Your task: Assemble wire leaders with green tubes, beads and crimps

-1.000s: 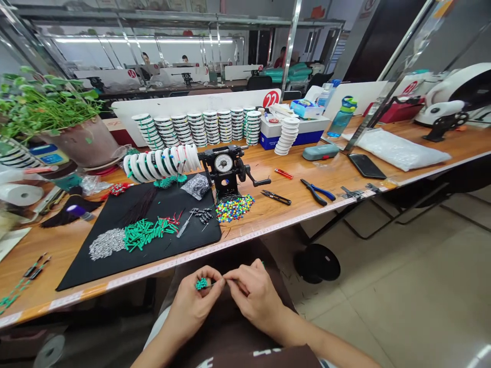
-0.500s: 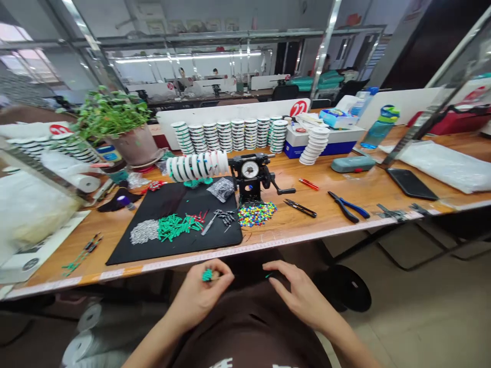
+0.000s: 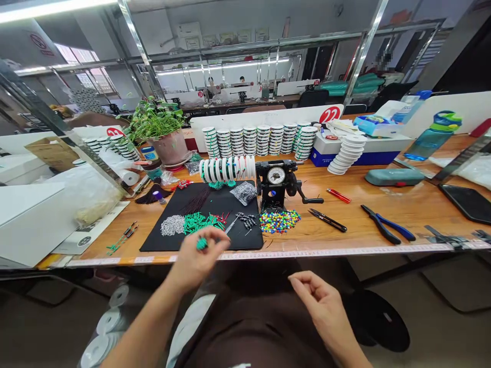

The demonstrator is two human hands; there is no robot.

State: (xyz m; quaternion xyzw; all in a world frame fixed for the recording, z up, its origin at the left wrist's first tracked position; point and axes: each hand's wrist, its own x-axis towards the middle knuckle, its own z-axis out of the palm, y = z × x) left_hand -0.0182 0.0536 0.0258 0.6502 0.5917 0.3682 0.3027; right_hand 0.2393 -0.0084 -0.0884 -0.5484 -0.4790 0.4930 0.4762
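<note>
My left hand [image 3: 197, 255] is at the front edge of the black mat [image 3: 251, 237], its fingers curled round a bunch of green pieces [image 3: 201, 244]. Just beyond it on the mat lie green tubes [image 3: 195, 222] beside a pile of small silvery parts [image 3: 172, 225]. My right hand [image 3: 320, 296] hovers over my lap in front of the table, thumb and forefinger pressed together; anything between them is too small to make out. A black hand-cranked winder [image 3: 276, 186] carries a row of white spools [image 3: 226, 169]. Coloured beads [image 3: 280, 221] lie at its base.
Right of the winder are black snips [image 3: 328, 220], blue-handled pliers [image 3: 387, 225], a red pen-like tool [image 3: 338, 195] and a teal case [image 3: 394, 177]. Stacked spools [image 3: 263, 140] line the back. A potted plant [image 3: 171, 145] stands left. A metal post [image 3: 140, 46] rises beyond it.
The view has swung left. My left hand has moved up to the mat's edge with the green bunch. My right hand's thumb and forefinger, apart before, have closed together.
</note>
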